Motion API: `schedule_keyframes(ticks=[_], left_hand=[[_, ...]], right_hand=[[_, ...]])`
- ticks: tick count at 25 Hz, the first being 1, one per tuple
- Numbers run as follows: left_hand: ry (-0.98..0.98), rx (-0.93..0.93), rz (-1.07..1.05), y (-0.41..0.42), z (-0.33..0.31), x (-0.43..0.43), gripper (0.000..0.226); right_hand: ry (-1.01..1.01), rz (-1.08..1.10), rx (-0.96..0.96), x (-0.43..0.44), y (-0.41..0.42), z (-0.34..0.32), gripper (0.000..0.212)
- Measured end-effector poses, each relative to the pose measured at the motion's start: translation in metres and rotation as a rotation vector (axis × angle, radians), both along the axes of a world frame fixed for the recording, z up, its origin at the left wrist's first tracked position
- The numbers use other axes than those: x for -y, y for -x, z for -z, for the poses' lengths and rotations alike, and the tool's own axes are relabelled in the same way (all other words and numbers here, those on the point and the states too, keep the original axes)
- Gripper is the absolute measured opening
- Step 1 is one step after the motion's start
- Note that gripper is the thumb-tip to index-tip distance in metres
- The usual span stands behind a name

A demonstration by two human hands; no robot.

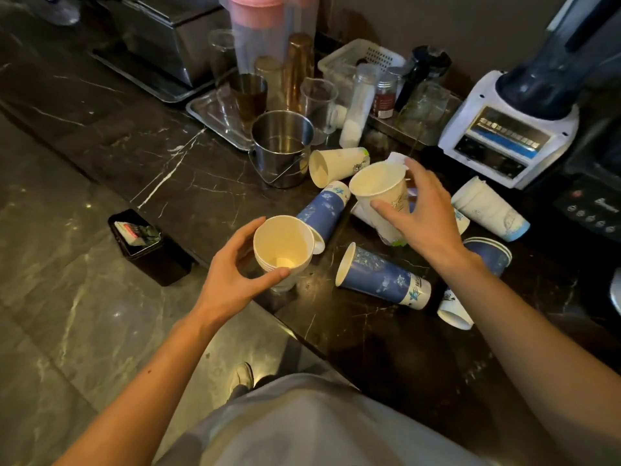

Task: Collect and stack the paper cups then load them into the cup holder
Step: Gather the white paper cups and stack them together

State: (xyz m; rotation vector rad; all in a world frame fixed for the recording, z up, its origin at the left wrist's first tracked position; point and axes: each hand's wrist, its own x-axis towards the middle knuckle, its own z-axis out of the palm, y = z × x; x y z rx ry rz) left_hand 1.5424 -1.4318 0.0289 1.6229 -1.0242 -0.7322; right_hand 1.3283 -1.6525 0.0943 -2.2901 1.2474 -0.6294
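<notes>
My left hand (pixel 235 274) grips a short stack of white paper cups (pixel 284 247), mouth up, over the counter's front edge. My right hand (pixel 423 213) holds a single white paper cup (pixel 379 188) tilted toward me, just right of and above the stack. On the dark counter lie more cups on their sides: a white one (pixel 336 164) by the bucket, a blue one (pixel 324 210) behind the stack, a blue one (pixel 383 275) in front, a white stack (pixel 490 208) at right, a blue stack (pixel 490 255) and a small white cup (pixel 453 311).
A steel bucket (pixel 280 146) stands behind the cups. Glasses, jars and a pink-lidded pitcher (pixel 258 31) crowd a metal tray (pixel 201 111). A white blender base (pixel 504 132) sits at right. A black box (pixel 139 238) rests at the counter's left corner. Floor lies below left.
</notes>
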Motion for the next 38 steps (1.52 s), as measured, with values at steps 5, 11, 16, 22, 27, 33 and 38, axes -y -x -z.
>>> schedule_keyframes(ticks=[5, 11, 16, 22, 27, 33, 38], left_hand=[[0.005, -0.049, 0.074, -0.014, 0.003, -0.001, 0.086], [0.02, -0.093, 0.111, -0.02, 0.006, -0.002, 0.097], [0.055, -0.124, 0.136, -0.022, 0.008, -0.002, 0.102], [0.089, -0.135, 0.115, -0.021, 0.006, -0.002, 0.111], [0.064, -0.105, 0.078, -0.016, 0.005, 0.002, 0.085], [0.044, -0.098, 0.036, -0.016, 0.005, 0.003, 0.079], [0.024, -0.095, 0.012, -0.014, 0.005, 0.002, 0.083]], right_hand=[[-0.199, 0.027, 0.552, -0.052, -0.02, -0.045, 0.073], [-0.398, -0.235, 0.607, -0.102, -0.048, -0.034, 0.07], [-0.46, -0.294, 0.323, -0.102, -0.056, -0.003, 0.074], [-0.498, -0.407, 0.095, -0.095, -0.05, 0.015, 0.067], [-0.433, -0.292, 0.127, -0.045, -0.045, 0.01, 0.061], [-0.145, -0.03, -0.445, 0.052, -0.042, 0.049, 0.082], [-0.048, -0.048, -0.693, 0.069, -0.048, 0.072, 0.09]])
